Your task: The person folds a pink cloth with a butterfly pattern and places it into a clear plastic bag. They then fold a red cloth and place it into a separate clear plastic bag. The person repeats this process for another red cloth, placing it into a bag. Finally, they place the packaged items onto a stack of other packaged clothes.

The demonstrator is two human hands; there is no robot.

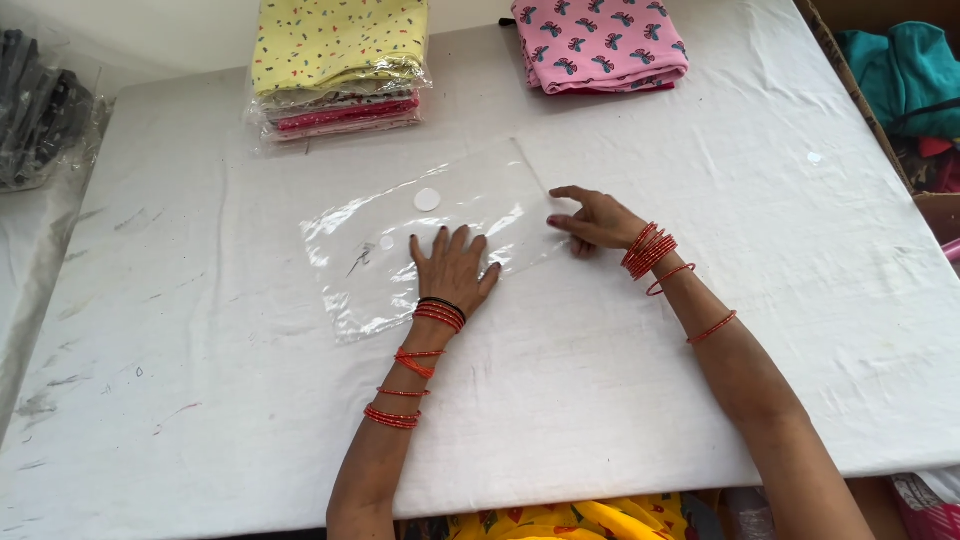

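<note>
A clear plastic bag (400, 225) lies flat on the white table (650, 380), with a small round white sticker (427, 199) on it. My left hand (452, 268) rests palm down on the bag's near edge, fingers spread. My right hand (592, 220) pinches the bag's right edge between fingers and thumb. Both wrists carry several red bangles.
At the back stand a stack of bagged folded cloths (338, 65) topped by a yellow speckled one, and a folded pink patterned cloth (600, 42). A cardboard box with teal fabric (905, 75) is at the right. Dark items in plastic (40, 105) lie at the far left.
</note>
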